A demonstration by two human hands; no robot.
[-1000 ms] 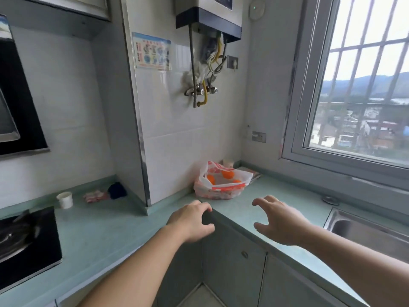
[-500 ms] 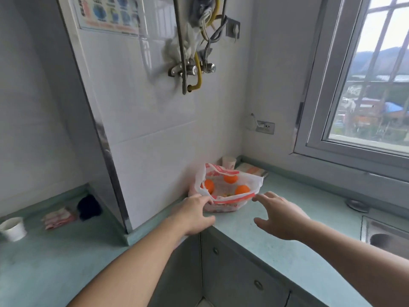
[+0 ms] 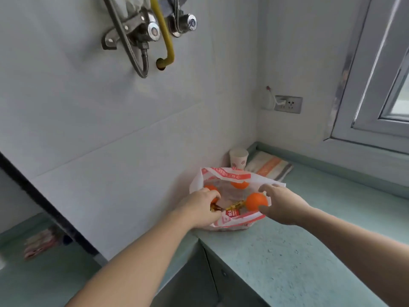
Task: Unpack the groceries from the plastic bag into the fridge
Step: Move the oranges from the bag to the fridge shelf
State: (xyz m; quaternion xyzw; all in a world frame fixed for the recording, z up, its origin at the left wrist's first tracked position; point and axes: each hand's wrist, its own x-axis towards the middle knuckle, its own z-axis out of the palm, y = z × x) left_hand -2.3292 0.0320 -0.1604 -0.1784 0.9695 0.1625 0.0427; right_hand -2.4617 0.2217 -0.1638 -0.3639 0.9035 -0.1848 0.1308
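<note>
Plastic bag [image 3: 230,220] is sitting on the green surface [image 3: 276,258] in the corner, close against the tiled wall [image 3: 110,134], mouth open toward the camera. White bag with red print. Both hands are working at its mouth.

Left hand [image 3: 199,209] is reaching into the left side of the opening — fingers are curling down over the near-left rim, fingertips hidden inside, so the left grip state is unclear; cannot tell whether it is grasping the bag edge or something within. An orange [image 3: 210,188] is peeking out just behind its knuckles.

Right hand [image 3: 285,207] is at the right side of the mouth, thumb and fingers curving around a second orange [image 3: 256,202] — the grip is closing on that fruit, thumb below, fingers above. This orange is lying at the right front of the bag, at the rim.

A third orange [image 3: 240,185] is resting deeper, near the back wall of the bag. Between the hands a yellow-and-red packet [image 3: 232,209] is lying on the bag's bottom; label too blurred to read.

Behind the bag a paper cup [image 3: 238,158] is standing upright at the wall, just beside a folded striped cloth [image 3: 269,166]. Wall socket [image 3: 287,104] is above the corner, window frame [image 3: 363,120] on the right, pipes and valves [image 3: 146,32] up on the wall. Fridge is not visible.
</note>
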